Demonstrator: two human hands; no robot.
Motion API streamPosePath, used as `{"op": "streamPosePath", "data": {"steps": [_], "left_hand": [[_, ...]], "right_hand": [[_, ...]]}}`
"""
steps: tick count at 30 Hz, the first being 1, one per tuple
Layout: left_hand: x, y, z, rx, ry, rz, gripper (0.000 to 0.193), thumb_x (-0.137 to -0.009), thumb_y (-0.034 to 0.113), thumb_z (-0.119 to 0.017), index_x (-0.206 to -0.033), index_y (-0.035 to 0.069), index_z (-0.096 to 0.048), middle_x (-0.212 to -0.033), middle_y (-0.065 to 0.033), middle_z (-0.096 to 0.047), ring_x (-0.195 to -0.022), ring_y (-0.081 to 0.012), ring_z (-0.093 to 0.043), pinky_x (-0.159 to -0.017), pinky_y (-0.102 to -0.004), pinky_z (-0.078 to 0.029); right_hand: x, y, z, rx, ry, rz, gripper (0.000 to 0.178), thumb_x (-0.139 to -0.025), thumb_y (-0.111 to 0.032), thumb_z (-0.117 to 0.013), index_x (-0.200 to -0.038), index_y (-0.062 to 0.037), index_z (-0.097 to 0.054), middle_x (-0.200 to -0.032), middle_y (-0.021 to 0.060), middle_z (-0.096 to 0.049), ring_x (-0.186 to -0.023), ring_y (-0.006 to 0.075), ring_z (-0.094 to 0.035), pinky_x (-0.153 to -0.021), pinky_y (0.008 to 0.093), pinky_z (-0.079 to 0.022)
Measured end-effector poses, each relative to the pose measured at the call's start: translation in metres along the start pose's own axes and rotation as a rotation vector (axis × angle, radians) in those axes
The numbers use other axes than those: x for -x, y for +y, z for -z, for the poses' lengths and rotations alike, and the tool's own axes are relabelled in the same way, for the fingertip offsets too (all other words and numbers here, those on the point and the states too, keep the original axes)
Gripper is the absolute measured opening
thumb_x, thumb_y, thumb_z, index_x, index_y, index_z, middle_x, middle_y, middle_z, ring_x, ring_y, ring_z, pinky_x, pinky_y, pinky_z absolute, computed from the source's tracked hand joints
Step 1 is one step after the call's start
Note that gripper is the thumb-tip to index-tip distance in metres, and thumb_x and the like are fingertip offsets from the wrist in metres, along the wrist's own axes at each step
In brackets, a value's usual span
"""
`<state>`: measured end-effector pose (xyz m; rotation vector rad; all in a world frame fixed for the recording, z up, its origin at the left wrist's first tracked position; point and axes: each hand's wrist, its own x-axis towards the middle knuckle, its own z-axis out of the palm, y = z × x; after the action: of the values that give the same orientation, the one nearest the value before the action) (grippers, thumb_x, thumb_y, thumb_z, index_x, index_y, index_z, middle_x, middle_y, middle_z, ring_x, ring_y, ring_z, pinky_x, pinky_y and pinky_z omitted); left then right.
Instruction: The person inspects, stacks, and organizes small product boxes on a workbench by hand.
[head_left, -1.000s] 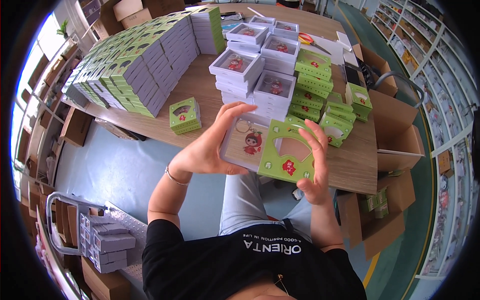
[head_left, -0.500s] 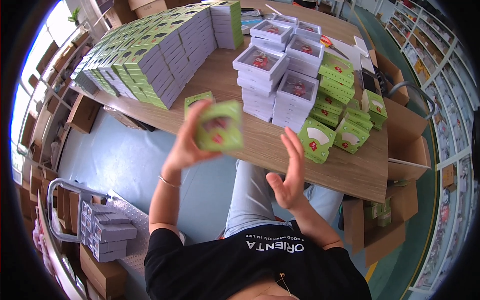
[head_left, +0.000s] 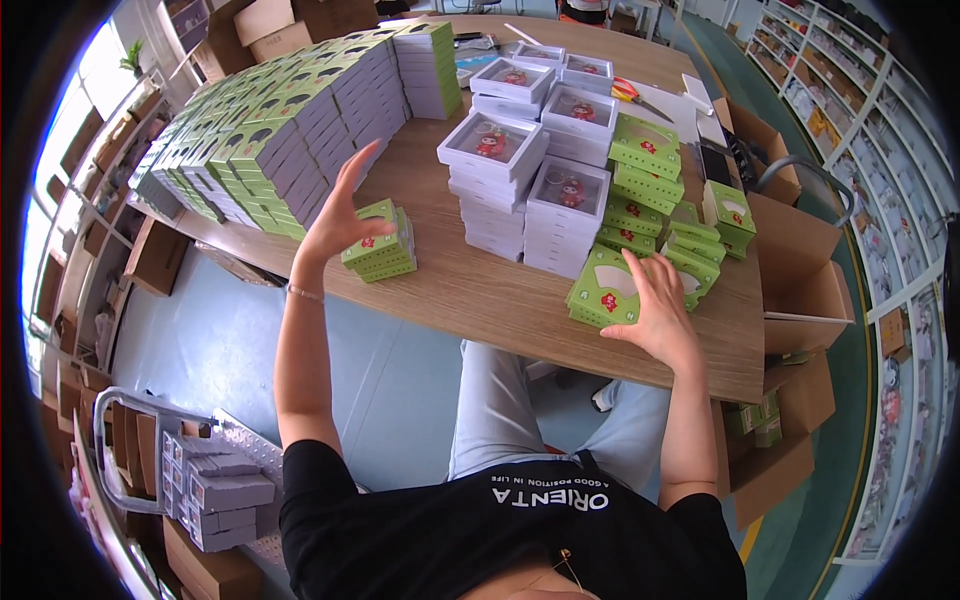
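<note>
My left hand is spread open beside a short stack of closed green gift boxes on the wooden table, its palm just touching or barely off the top box. My right hand rests with fingers spread on a green box sleeve at the front of a pile of flat green sleeves. Between the hands stand stacks of open white trays, each with a small red figure inside.
A long bank of finished green and grey boxes fills the table's left and far side. Open cardboard cartons stand at the right. A metal cart with grey boxes sits on the floor at lower left. Scissors lie at the far end.
My left hand has put the closed green box down on the short stack at the left and opened. My right hand has reached out to the green sleeves.
</note>
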<state>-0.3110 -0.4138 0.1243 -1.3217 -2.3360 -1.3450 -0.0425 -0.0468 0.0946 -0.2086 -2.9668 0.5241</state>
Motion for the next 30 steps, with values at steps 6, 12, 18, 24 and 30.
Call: {"op": "streamPosePath", "data": {"steps": [6,12,18,24,30], "left_hand": [[-0.103,0.045,-0.024,0.157,-0.321,-0.073,0.112,-0.056,0.019,-0.091,-0.150,0.014,-0.029,-0.151,-0.0045,-0.036,-0.141,-0.0225,-0.029,-0.118,-0.0429,-0.018],[-0.116,0.033,-0.035,0.206,-0.338,-0.023,0.109,-0.052,0.008,-0.091,-0.146,0.012,-0.035,-0.145,-0.0065,-0.041,-0.137,-0.0224,-0.034,-0.118,-0.0396,-0.021],[-0.041,0.130,-0.051,0.089,-0.079,-0.107,0.093,-0.050,0.004,-0.088,-0.132,0.008,-0.045,-0.131,-0.0125,-0.041,-0.129,-0.0285,-0.040,-0.111,-0.0378,-0.035],[0.014,0.172,-0.071,-0.199,-0.065,-0.111,0.094,-0.046,0.008,-0.089,-0.131,0.012,-0.047,-0.128,-0.0130,-0.038,-0.121,-0.0319,-0.045,-0.101,-0.0406,-0.043],[0.021,0.163,-0.059,-0.032,-0.241,-0.121,0.094,-0.044,0.009,-0.090,-0.128,0.010,-0.049,-0.127,-0.0120,-0.038,-0.121,-0.0300,-0.043,-0.102,-0.0400,-0.042]], "right_hand": [[0.019,-0.005,0.014,-0.115,0.102,-0.028,0.109,-0.056,-0.027,-0.091,-0.147,-0.0157,-0.031,-0.141,0.0183,-0.030,-0.136,0.0377,-0.026,-0.113,0.0477,-0.028],[0.043,-0.005,0.023,-0.224,0.240,0.030,0.101,-0.057,-0.023,-0.090,-0.143,-0.0145,-0.039,-0.138,0.0170,-0.032,-0.131,0.0378,-0.032,-0.108,0.0475,-0.034],[0.036,-0.044,0.019,-0.431,0.459,0.183,0.092,-0.058,-0.024,-0.090,-0.138,-0.0121,-0.047,-0.137,0.0188,-0.033,-0.125,0.0379,-0.036,-0.104,0.0489,-0.036],[0.030,-0.064,0.004,-0.398,0.496,0.311,0.088,-0.058,-0.023,-0.090,-0.136,-0.0100,-0.051,-0.137,0.0178,-0.033,-0.123,0.0361,-0.039,-0.102,0.0463,-0.039],[0.033,-0.060,0.009,-0.470,0.368,0.401,0.084,-0.057,-0.023,-0.089,-0.132,-0.0065,-0.055,-0.138,0.0176,-0.035,-0.127,0.0349,-0.040,-0.104,0.0449,-0.038]]}}
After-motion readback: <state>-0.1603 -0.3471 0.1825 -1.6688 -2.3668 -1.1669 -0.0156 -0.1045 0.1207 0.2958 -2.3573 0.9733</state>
